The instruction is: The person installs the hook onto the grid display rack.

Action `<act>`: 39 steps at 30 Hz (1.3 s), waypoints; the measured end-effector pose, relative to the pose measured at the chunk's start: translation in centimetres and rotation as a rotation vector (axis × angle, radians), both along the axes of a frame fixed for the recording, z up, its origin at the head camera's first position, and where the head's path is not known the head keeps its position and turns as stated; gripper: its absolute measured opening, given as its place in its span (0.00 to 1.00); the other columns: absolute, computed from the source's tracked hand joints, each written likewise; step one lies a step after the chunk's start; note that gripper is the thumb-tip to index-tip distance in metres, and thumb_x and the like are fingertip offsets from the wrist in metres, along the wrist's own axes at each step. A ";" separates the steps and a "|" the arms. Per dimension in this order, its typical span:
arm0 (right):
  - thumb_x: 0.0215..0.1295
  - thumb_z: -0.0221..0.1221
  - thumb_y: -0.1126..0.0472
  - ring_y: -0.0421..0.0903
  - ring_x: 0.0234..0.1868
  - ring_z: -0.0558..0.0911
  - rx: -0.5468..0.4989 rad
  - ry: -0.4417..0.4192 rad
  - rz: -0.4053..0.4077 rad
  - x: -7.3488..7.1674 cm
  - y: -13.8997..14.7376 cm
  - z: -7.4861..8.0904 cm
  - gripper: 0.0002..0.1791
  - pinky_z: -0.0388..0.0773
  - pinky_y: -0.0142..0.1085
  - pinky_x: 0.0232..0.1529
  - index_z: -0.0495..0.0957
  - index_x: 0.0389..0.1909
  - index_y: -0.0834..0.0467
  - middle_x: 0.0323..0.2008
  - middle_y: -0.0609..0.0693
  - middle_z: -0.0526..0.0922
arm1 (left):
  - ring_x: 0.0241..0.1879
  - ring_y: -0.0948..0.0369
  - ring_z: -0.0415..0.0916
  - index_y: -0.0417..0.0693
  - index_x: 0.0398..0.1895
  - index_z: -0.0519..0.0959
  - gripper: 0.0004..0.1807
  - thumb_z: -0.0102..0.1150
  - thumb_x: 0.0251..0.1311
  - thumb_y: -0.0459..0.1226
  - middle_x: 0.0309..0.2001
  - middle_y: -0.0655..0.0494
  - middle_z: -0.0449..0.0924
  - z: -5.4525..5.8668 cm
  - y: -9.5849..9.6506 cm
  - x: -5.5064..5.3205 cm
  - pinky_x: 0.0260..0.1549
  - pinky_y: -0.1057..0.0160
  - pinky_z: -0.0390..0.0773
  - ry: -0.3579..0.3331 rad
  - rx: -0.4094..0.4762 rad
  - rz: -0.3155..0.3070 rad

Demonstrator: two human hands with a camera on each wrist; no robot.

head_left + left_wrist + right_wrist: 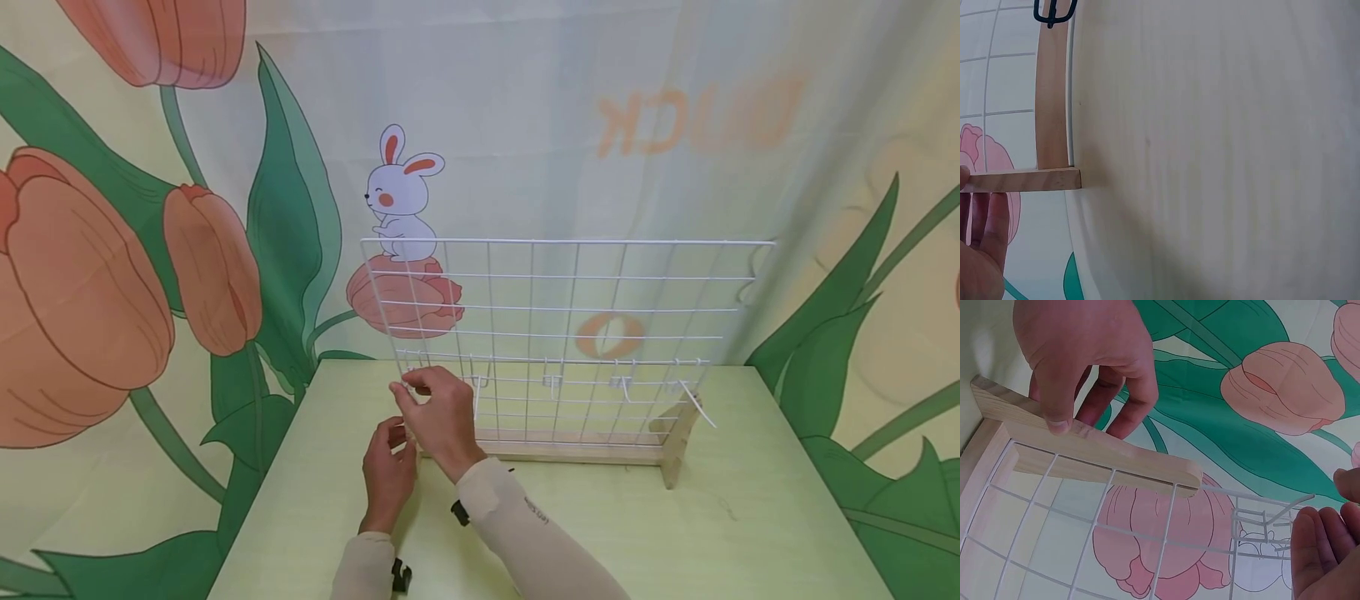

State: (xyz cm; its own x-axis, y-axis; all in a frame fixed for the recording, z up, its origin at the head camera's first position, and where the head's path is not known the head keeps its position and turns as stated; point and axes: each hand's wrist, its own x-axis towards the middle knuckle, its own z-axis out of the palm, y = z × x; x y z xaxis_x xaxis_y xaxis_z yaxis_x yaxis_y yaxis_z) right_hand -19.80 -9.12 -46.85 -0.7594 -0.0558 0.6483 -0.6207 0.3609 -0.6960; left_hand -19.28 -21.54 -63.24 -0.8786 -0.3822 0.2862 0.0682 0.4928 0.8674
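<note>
A white wire grid rack (555, 309) stands upright on a wooden base. At its left end, my left hand (390, 473) grips the wooden side piece (1116, 450), thumb on one face and fingers on the other. My right hand (444, 418) is higher up, beside the leftmost white hook (1266, 522) on the grid. In the right wrist view the hook's tip points toward the gap between the right thumb and fingers (1313, 544), which are bent loosely around that space. The left wrist view shows the left fingers (994, 228) against the side piece.
Several more white hooks (621, 382) hang in a row along the grid, one at the right jutting forward. The right wooden side piece (678, 442) stands on the pale table (750, 517). A printed curtain (525, 125) with tulips and a rabbit hangs behind.
</note>
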 end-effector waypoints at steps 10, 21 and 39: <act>0.66 0.73 0.55 0.48 0.41 0.91 -0.016 -0.005 0.022 0.9 0.6 0.7 0.12 0.90 0.34 0.45 0.90 0.45 0.58 0.40 0.50 0.91 | 0.51 0.51 0.88 0.52 0.60 0.78 0.18 0.66 0.69 0.34 0.51 0.51 0.85 -0.1 0.1 -0.1 0.46 0.48 0.91 0.023 -0.001 -0.007; 0.64 0.74 0.60 0.45 0.40 0.91 -0.076 0.147 0.086 3.9 3.2 3.3 0.11 0.88 0.30 0.47 0.89 0.45 0.58 0.41 0.50 0.92 | 0.52 0.50 0.87 0.50 0.60 0.78 0.18 0.67 0.69 0.33 0.51 0.49 0.85 -0.1 0.1 -0.1 0.47 0.47 0.90 0.024 0.011 -0.010; 0.58 0.77 0.64 0.44 0.37 0.90 0.025 0.239 0.127 6.0 9.6 2.9 0.14 0.90 0.33 0.44 0.89 0.45 0.57 0.40 0.50 0.92 | 0.54 0.51 0.86 0.49 0.62 0.77 0.21 0.66 0.69 0.30 0.52 0.48 0.85 -0.3 -0.1 -0.1 0.49 0.50 0.90 0.013 0.025 -0.033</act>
